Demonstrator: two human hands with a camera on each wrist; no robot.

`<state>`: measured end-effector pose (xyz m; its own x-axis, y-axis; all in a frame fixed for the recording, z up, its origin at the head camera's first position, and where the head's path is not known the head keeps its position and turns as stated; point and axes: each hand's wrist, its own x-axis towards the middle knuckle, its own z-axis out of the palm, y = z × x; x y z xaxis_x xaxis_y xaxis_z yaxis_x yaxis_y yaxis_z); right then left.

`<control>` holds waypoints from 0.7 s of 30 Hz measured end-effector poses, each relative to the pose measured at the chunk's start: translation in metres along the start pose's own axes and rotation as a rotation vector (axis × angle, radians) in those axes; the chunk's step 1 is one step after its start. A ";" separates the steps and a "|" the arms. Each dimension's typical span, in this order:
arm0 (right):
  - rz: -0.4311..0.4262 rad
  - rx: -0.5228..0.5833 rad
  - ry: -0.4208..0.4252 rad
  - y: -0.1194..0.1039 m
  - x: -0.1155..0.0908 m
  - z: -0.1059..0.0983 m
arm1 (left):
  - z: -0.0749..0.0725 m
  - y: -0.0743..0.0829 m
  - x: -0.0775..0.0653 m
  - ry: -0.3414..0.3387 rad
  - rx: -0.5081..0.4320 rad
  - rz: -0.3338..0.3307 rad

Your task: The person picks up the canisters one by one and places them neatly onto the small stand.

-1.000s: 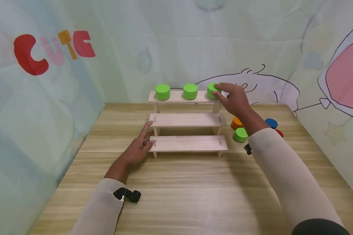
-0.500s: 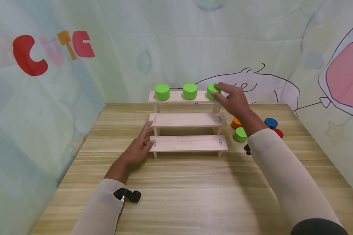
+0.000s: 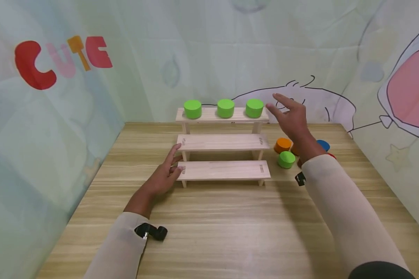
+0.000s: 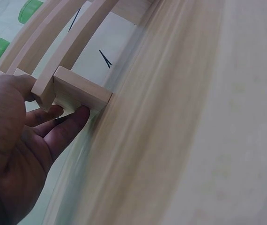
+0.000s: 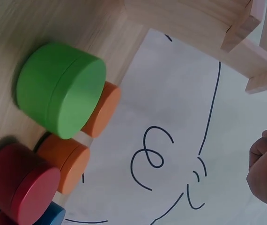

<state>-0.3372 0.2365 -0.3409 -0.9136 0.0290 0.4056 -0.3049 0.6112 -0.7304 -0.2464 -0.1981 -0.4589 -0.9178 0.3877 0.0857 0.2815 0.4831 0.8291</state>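
A three-step wooden stand (image 3: 223, 170) stands on the table. My left hand (image 3: 161, 180) holds its left end, thumb on the lowest step and index finger reaching the middle step's edge. In the left wrist view, other fingertips of the left hand (image 4: 25, 136) touch the side leg below the board. Three green round blocks sit in a row on the top step: left block (image 3: 193, 109), middle block (image 3: 225, 108) and right block (image 3: 254, 108). My right hand (image 3: 293, 118) hovers just right of the last one, thumb and fingers spread, with nothing between them.
Loose round blocks lie on the table right of the stand: a green block (image 3: 286, 159), an orange block (image 3: 282, 145), a blue block (image 3: 322, 145) and a red block (image 5: 23, 183). My right forearm partly covers this group. A printed cloth wall (image 3: 209, 58) rises behind the table.
My right hand has let go of the right green block on the top step and moved away to the right, its fingers spreading. The left hand has not moved.
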 end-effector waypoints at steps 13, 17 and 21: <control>0.247 0.125 0.046 0.017 -0.007 -0.017 | -0.002 0.000 0.001 0.007 0.005 -0.001; 0.381 0.211 0.062 0.020 -0.016 -0.018 | -0.001 -0.001 0.001 -0.004 -0.003 -0.003; 0.398 0.190 0.053 0.020 -0.025 -0.018 | 0.000 0.000 0.000 0.002 0.001 -0.008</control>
<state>-0.3158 0.2624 -0.3553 -0.9563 0.2760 0.0963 0.0191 0.3879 -0.9215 -0.2466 -0.1977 -0.4589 -0.9203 0.3828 0.0803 0.2749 0.4870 0.8290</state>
